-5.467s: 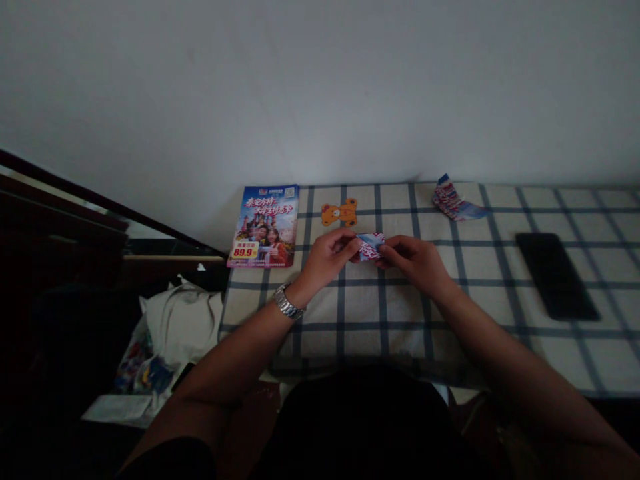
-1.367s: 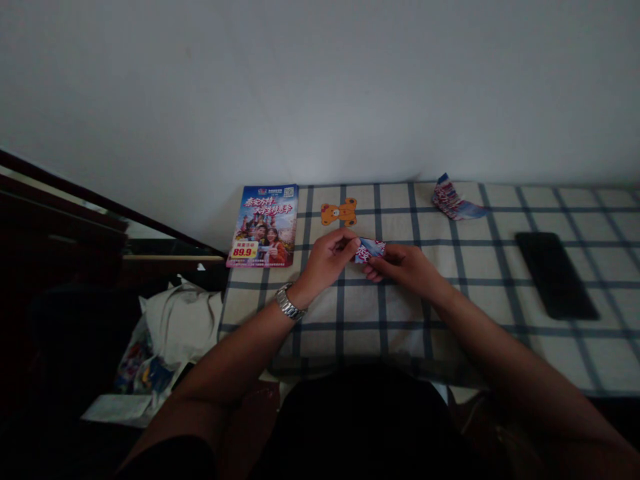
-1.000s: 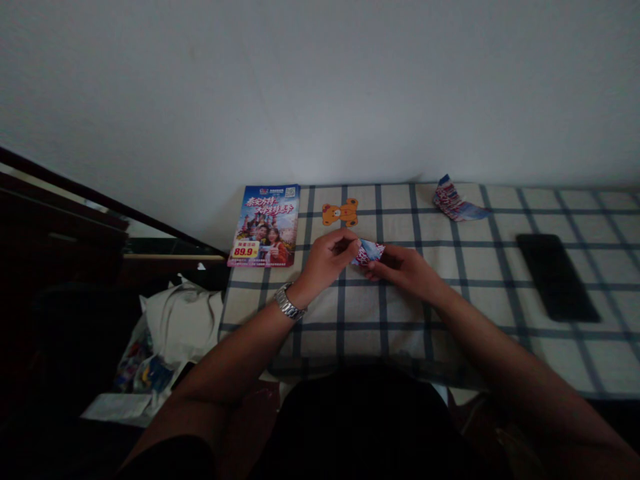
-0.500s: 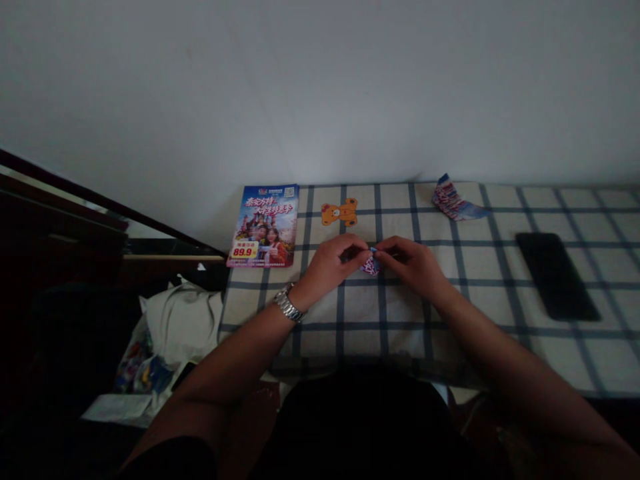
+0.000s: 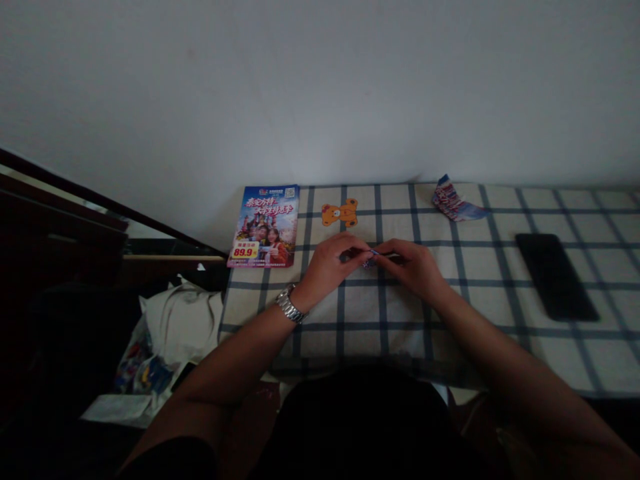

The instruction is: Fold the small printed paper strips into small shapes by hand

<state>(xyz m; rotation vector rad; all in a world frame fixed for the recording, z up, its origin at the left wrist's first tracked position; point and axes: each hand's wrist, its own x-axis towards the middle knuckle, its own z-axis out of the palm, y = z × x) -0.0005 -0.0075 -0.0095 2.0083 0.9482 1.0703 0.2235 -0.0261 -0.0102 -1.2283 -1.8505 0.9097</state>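
Observation:
Between my hands is a small folded piece of printed paper (image 5: 369, 263), purple and white, mostly covered by my fingers. My left hand (image 5: 340, 259), with a metal watch (image 5: 289, 304) on its wrist, pinches the paper's left side between thumb and fingertips. From the other side my right hand (image 5: 407, 261) pinches it too, so the fingertips of both hands nearly meet. Both hands are low over the checked cloth (image 5: 360, 347). Just beyond my left hand lies a flat orange bear cutout (image 5: 340, 213).
A stack of printed flyers (image 5: 265, 227) lies at the cloth's left end. Against the wall (image 5: 320, 93) rests a creased, folded flyer (image 5: 455, 200). A black phone (image 5: 557, 276) is on the right. Below the left edge sits a white bag (image 5: 185, 320) among clutter.
The small folded paper has tilted between my fingertips, and less of its printed face shows. My right hand has dipped slightly. Everything else lies as before.

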